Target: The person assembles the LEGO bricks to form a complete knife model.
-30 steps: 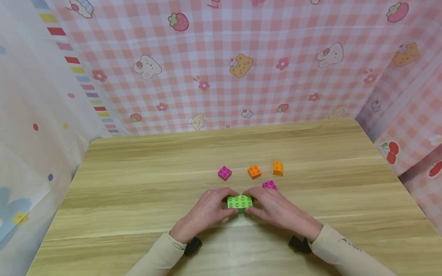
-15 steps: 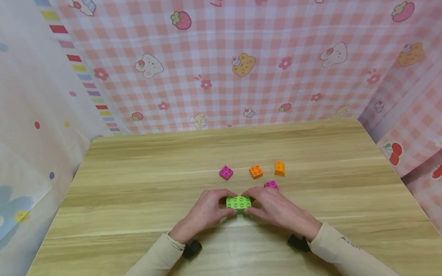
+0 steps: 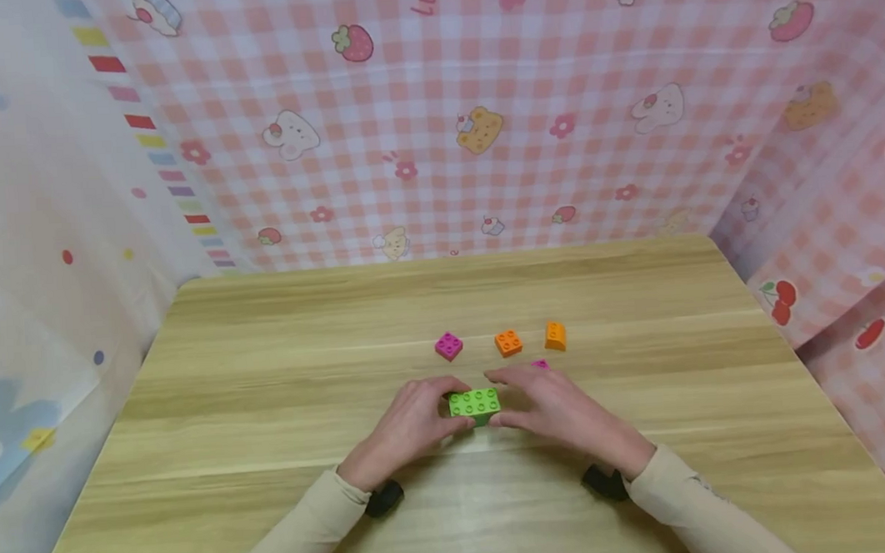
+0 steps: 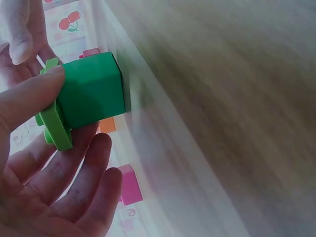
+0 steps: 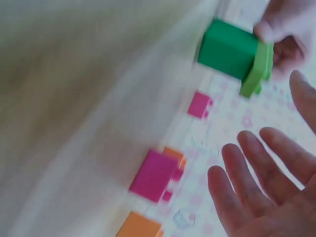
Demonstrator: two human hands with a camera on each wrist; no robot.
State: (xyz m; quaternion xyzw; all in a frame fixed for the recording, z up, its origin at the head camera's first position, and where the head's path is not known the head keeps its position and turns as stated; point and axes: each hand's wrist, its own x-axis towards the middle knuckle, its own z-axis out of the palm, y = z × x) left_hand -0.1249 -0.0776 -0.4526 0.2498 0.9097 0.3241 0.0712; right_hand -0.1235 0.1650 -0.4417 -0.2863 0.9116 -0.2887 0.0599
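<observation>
My left hand (image 3: 420, 415) pinches a two-part toy brick stack between thumb and fingers. On top of that stack is a thin light green building plate (image 3: 474, 403) with two rows of studs; below it sits a dark green building block (image 4: 93, 90). The plate overhangs the block at one end. My right hand (image 3: 547, 406) is beside the stack's right end, its fingers spread and relaxed, with a gap between them and the bricks in the right wrist view. Partly covered by that hand in the head view is a magenta brick (image 5: 153, 175).
Behind the hands on the wooden table (image 3: 281, 343) lie another magenta brick (image 3: 449, 345), an orange square brick (image 3: 508, 342) and a curved-top orange brick (image 3: 556, 336). A pink checked cloth (image 3: 437, 176) hangs at the table's back edge.
My right hand has let go of the green stack and drawn slightly right, covering more of the near magenta brick. My left hand keeps its hold; the stack is slightly turned.
</observation>
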